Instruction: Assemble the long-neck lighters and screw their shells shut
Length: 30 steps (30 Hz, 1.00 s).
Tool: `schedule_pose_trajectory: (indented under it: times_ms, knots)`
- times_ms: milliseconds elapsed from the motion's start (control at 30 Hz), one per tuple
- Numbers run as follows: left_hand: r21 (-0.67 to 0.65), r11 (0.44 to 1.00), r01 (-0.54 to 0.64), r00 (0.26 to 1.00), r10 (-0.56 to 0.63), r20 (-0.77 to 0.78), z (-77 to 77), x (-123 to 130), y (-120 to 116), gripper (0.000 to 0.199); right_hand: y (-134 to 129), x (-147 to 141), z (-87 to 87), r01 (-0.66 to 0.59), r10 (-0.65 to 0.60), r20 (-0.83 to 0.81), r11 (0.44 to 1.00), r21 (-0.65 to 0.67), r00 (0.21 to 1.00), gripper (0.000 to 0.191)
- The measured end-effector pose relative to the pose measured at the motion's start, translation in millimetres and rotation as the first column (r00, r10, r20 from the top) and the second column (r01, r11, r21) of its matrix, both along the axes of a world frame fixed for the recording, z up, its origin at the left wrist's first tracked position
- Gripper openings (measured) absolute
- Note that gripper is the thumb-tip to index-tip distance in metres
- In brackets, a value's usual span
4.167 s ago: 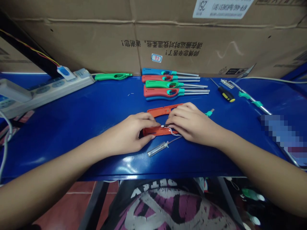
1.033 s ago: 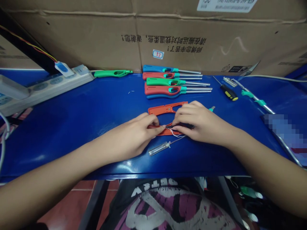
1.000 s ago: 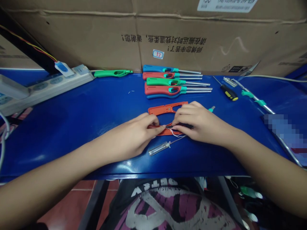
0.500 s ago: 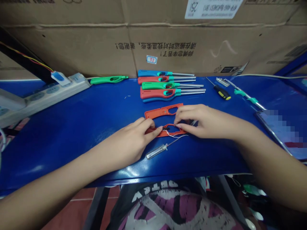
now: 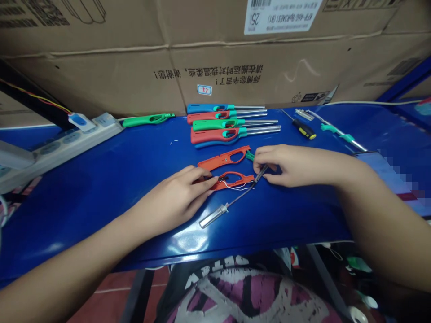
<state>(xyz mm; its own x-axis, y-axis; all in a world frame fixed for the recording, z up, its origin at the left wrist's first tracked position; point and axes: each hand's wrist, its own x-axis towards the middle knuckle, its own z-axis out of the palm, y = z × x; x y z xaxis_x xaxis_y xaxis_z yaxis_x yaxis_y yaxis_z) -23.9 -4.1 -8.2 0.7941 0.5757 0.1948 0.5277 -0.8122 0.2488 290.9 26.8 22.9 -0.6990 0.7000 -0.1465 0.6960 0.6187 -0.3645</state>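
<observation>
My left hand (image 5: 188, 193) presses its fingertips on the left end of an orange lighter shell half (image 5: 247, 179). A small black part (image 5: 222, 178) and white wires (image 5: 235, 187) lie in that half, by the fingertips. My right hand (image 5: 279, 165) is closed around a thin grey metal tube (image 5: 261, 173) at the shell's right end. From near the tube's lower end, a thin line runs down to a clear fuel tank (image 5: 213, 216) on the table. Behind lies the other orange shell half (image 5: 218, 160), with a green piece (image 5: 249, 155) at its end.
Several assembled lighters (image 5: 218, 136) lie stacked at the back, before a cardboard box (image 5: 117, 76). A green lighter shell (image 5: 144, 120) and power strip (image 5: 74, 141) are at left. At right are a screwdriver (image 5: 305, 129), a metal rod with teal clips (image 5: 343, 136) and a phone (image 5: 377, 168).
My right hand has left the orange shell's opening and moved to the metal tube at its right end. My left hand stays on the shell. The view has shifted slightly.
</observation>
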Motion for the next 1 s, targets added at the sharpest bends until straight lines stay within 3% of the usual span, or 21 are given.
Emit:
schedule_pose_trajectory:
  times_ms: [433, 667, 1000]
  knots:
    - [-0.004, 1.000, -0.020, 1.000, 0.020, -0.002, 10.7, -0.2, 0.9, 0.034, -8.4, -6.6, 6.5, 0.013, -0.011, 0.033, 0.998, -0.064, 0.999, 0.013]
    - [0.061, 0.997, 0.053, 0.981, -0.064, 0.185, -0.5, 12.5, -1.8, 0.025, -13.1, -13.8, 8.9, -0.045, 0.046, 0.012, 0.993, -0.113, 0.999, 0.008]
    - [0.087, 0.995, 0.051, 0.968, -0.071, 0.242, -10.5, 19.0, -3.4, 0.009, -19.2, -20.9, 4.3, -0.114, 0.111, -0.032, 0.986, -0.118, 0.993, 0.009]
